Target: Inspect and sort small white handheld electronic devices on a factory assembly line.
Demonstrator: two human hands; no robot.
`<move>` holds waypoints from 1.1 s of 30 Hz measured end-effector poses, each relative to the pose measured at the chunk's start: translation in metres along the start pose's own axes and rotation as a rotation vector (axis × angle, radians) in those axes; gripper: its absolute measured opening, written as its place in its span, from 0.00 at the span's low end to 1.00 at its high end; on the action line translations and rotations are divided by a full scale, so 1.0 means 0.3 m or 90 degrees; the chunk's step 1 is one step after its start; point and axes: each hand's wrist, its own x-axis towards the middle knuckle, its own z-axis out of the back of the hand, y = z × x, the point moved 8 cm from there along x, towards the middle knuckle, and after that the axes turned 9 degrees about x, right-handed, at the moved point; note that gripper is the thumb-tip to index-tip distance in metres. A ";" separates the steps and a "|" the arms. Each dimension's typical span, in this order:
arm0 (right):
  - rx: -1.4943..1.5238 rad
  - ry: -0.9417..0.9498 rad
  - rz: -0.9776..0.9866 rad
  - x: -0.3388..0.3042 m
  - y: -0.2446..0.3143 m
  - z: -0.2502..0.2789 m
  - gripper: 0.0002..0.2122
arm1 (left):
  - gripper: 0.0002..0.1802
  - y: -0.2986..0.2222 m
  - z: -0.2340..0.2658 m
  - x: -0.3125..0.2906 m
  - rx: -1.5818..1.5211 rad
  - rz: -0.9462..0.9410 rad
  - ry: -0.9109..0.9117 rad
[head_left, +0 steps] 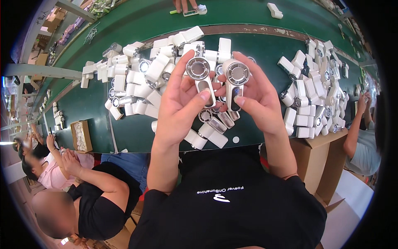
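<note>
In my left hand (pixel 180 97) is a white handheld fan (pixel 198 68) with a round silver grille, held upright, the thumb pressed on its handle. My right hand (pixel 259 93) grips a second white handheld fan (pixel 238 74) close beside it. That one's dark handle panel shows a small lit blue display, and my thumb lies next to it. Both grilles face me. Under and behind my hands spreads a heap of white fans (pixel 137 83) on the green table (pixel 248 141). A small white disc (pixel 236 140) lies near the table's front edge.
Another pile of white fans (pixel 311 87) covers the table at right, above an open cardboard box (pixel 319 162). Across the table, a person's hand (pixel 184 5) is by a fan part. A co-worker in black (pixel 103 199) sits at my left. A small carton (pixel 81 136) stands farther left.
</note>
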 end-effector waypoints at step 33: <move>0.004 -0.001 0.064 -0.035 0.046 -0.058 0.41 | 0.54 -0.060 -0.107 -0.032 0.113 -0.130 -0.049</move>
